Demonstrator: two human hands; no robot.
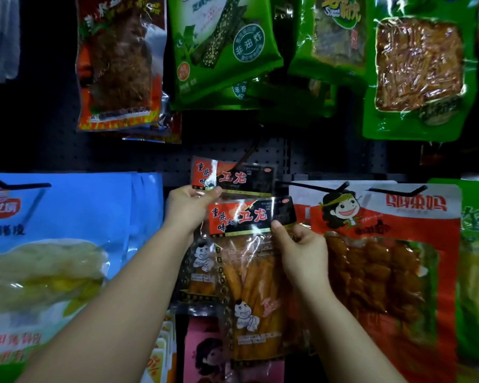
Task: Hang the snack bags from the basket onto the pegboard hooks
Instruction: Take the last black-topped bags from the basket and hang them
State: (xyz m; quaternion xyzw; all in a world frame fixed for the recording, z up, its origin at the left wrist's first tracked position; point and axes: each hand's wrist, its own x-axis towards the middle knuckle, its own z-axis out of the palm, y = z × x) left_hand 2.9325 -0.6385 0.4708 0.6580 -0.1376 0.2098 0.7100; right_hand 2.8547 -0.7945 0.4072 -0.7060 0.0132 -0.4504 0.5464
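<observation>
Two clear snack bags with red-and-black headers are in front of the dark pegboard (329, 158). My left hand (188, 208) pinches the top left corner of the rear snack bag (244, 178), which sits up at a black hook (249, 150). My right hand (302, 250) grips the right edge of the front snack bag (249, 272), just under its header, lower and overlapping the rear one. Whether the rear bag's hole is on the hook cannot be made out. The basket is out of view.
A large blue bag (67, 244) hangs at the left and a red bag (385, 258) at the right, each on a black hook. Green bags (221, 45) and a brown-red bag (116, 62) hang above. A pink bag (205, 352) hangs below.
</observation>
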